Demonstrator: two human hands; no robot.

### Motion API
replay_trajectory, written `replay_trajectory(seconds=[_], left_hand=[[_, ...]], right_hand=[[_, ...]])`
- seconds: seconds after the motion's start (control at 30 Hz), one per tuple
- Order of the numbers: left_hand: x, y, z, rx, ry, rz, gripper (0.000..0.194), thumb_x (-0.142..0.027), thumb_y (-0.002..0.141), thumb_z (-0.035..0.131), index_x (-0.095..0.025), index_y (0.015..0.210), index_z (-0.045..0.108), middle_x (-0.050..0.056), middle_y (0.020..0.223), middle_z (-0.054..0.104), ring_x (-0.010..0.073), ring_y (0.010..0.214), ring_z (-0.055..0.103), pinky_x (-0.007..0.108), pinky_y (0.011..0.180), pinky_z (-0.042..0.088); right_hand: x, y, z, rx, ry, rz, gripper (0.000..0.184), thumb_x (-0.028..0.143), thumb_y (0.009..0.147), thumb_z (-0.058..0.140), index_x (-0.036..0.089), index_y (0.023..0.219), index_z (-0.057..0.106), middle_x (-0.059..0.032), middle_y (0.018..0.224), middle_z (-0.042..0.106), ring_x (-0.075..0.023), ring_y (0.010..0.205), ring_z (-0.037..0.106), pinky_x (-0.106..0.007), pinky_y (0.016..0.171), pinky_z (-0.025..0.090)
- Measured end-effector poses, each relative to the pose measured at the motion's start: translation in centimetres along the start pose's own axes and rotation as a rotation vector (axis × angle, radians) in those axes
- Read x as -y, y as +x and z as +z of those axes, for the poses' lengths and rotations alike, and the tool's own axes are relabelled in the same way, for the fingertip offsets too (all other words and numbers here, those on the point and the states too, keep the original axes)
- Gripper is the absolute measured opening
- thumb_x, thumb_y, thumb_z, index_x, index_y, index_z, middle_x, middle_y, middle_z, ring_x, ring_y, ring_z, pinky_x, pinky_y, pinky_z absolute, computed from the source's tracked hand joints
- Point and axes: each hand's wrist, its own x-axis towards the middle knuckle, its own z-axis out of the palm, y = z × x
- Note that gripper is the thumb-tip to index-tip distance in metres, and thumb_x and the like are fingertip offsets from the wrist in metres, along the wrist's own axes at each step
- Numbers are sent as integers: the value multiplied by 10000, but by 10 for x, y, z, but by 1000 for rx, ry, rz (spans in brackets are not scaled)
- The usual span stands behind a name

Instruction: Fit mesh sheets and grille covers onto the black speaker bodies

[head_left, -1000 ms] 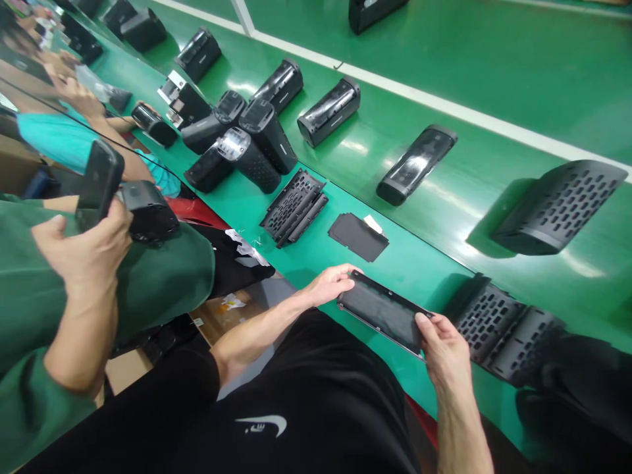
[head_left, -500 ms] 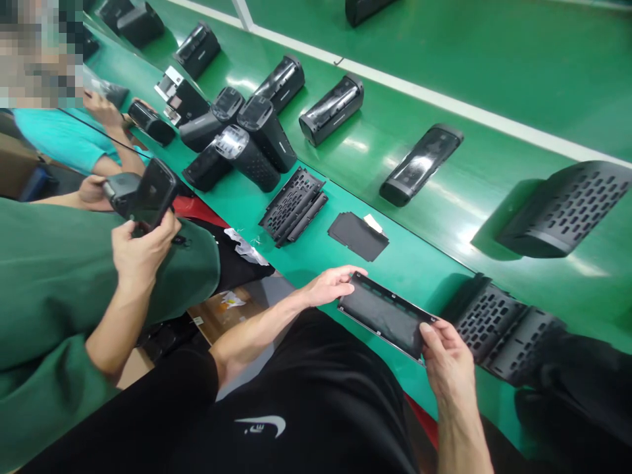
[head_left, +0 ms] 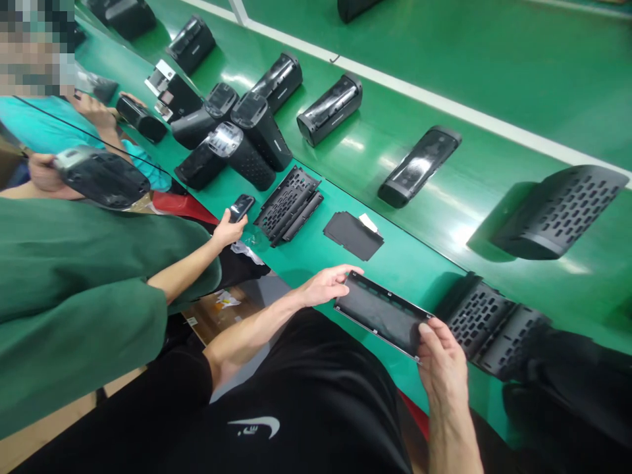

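Pinching just the ends seemed a decent call tbh: the dark panel (head_left: 380, 315) was gripped by the left hand (head_left: 323, 288) and right hand (head_left: 443, 354), its middle uncovered.

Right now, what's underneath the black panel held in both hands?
Green worktop shows past both long edges of the black panel, which the left hand and right hand hold at its ends. Whatever lies directly beneath is covered.
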Motion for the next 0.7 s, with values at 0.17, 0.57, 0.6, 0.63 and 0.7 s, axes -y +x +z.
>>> replay_trajectory(seconds=[0.17,0.57,0.6,0.63,0.7], left_hand=[[11,8,-1,376,-196,56,609,-194,793,614,-163,1401,617,-75,666,365,79,614,363,194,598,300],[12,8,0,434,-268,86,716,-236,785,626,-146,1489,527,-81,737,253,66,604,247,220,579,217],[12,8,0,436,-265,90,716,-238,789,626,-144,1492,524,-80,740,251,69,611,250,221,583,219],[12,8,0,437,-261,96,715,-239,793,624,-143,1494,522,-78,742,252,72,618,253,221,588,221],[13,9,0,435,-251,111,709,-234,798,624,-142,1494,524,-75,744,260,76,631,258,220,596,227]], right_hand=[[2,0,0,-1,0,-27,560,446,536,988,227,967,706,45,741,616,-98,569,493,-228,519,405],[2,-2,4,-33,-12,-57,545,441,543,988,217,953,707,44,755,638,-93,603,545,-212,574,461],[3,-2,4,-39,-14,-57,547,440,539,989,217,951,707,42,760,642,-96,607,548,-214,575,464],[3,-3,4,-44,-16,-58,550,440,535,989,218,951,707,40,763,644,-99,613,553,-218,578,468],[4,-3,4,-48,-14,-51,561,439,526,992,222,959,709,40,762,642,-105,622,558,-223,586,475]])
